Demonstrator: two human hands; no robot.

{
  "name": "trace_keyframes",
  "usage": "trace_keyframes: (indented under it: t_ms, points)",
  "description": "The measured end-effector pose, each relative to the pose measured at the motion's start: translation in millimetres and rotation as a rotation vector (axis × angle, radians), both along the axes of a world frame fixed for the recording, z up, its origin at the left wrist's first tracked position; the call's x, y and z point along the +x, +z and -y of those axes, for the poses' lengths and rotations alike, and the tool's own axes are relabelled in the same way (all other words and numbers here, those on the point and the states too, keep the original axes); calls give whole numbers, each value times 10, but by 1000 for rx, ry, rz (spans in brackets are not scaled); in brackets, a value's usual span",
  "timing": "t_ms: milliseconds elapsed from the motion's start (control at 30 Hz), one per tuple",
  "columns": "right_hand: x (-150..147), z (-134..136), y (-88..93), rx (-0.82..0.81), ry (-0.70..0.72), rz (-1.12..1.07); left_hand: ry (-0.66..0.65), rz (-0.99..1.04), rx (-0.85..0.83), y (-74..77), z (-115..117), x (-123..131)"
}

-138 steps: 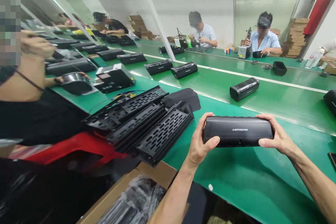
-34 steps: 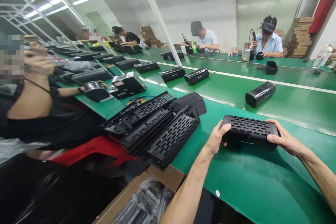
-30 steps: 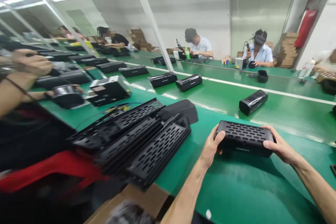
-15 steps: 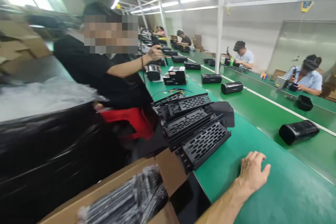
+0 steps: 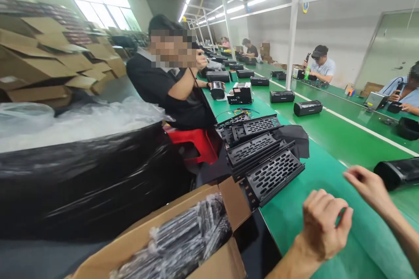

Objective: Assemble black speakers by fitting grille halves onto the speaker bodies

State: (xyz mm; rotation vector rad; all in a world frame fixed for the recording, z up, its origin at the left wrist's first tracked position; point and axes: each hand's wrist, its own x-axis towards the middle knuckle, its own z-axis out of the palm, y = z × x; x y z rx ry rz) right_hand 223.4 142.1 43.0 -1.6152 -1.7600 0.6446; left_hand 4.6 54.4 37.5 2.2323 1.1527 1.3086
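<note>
My left hand hovers over the green table, just in front of the black perforated panels. Its fingers are loosely bent, the thumb stands apart, and no object shows in it. To its right, my right hand hangs over the table with fingers bent and pointing left, also without a visible object. Nearest to the left hand is a slotted black panel, the front one of a stack of several. A black cylindrical speaker-like unit lies beyond my right hand.
An open cardboard box with plastic-wrapped parts stands at the table's left edge. A co-worker in a black shirt sits beyond on a red stool. More black units line the green belt. A black-wrapped bin is at left.
My right hand has come into view from the right. My left hand's fingers have curled more. The view has swung left, so the panels and box appear farther right.
</note>
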Motion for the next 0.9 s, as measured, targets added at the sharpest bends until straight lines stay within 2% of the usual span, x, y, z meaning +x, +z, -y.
trace_keyframes:
  t_ms: [100,167,200,267,333,433,533,633,700,767,833,900]
  points:
    - [-913,-558,-13,-25,47,221,204,-57,145,188,58,-632]
    - [-1391,-884,-35,-50,44,215,355,-139,178,252,49,-1015]
    - [-1544,-999,-54,-65,39,194,415,-191,176,266,33,-1170]
    - [-1657,-1125,-98,-91,31,156,486,-310,147,258,-13,-1390]
    - [-1546,-1126,-128,-85,18,103,475,-420,110,218,-72,-1504]
    - [-1111,-935,-105,-43,-11,7,383,-468,90,160,-173,-1572]
    - [-556,-565,-67,-13,-36,-162,347,-304,101,204,-248,-1630]
    - [-14,-104,-95,3,-143,-646,311,-72,142,373,-212,-1637]
    - [296,207,-108,11,-262,-925,204,-18,191,488,-112,-1532]
    - [538,504,-60,11,-352,-1014,43,-49,258,531,25,-1312]
    - [703,780,65,-3,-391,-1027,-124,-100,330,463,179,-1006]
    - [791,1029,235,-32,-397,-1018,-264,-137,372,295,336,-672]
